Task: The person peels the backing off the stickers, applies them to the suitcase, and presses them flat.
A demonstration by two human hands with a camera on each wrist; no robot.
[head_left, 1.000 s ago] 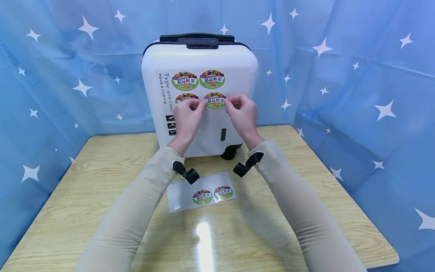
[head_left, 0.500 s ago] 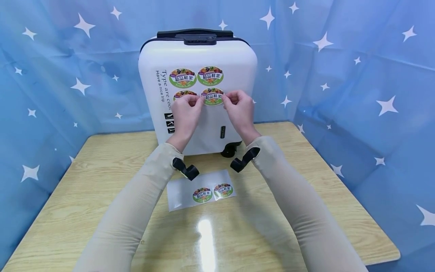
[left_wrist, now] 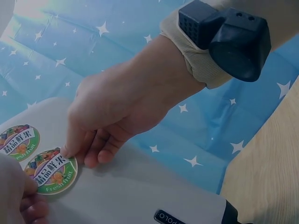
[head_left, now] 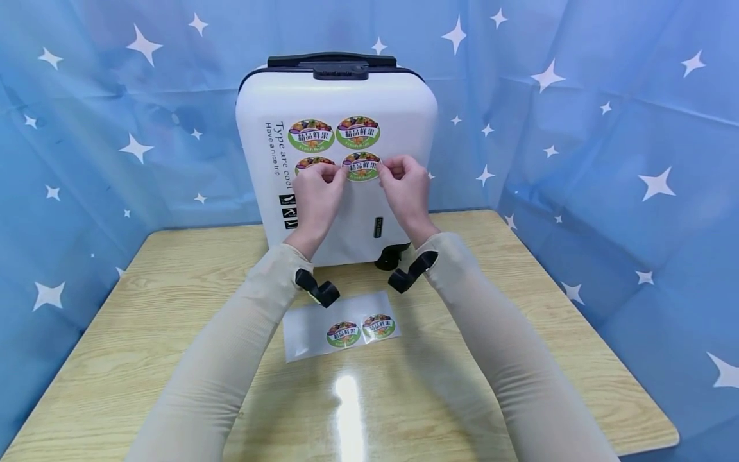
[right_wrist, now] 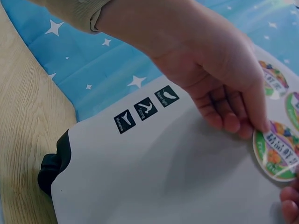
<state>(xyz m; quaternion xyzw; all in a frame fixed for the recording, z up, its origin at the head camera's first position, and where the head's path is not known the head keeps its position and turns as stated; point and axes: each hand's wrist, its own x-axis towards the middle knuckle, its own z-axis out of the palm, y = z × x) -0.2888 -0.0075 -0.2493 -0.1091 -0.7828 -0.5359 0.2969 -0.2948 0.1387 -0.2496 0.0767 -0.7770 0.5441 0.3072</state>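
Note:
An oval fruit sticker is at the front of a white suitcase standing on the table. My left hand pinches its left edge between thumb and forefinger. The right hand pinches the opposite edge, as the left wrist view also shows with the sticker lying close over the white shell. Two more oval stickers form a row above. Another sticker, to the left, is partly hidden behind my left hand.
On the wooden table, a sheet of backing paper bears two oval stickers. A black wheel shows at the suitcase's lower right corner. Blue cloth with white stars surrounds the table.
Both hands stay on the sticker's edges with hardly any movement against the suitcase. The head view has shifted slightly.

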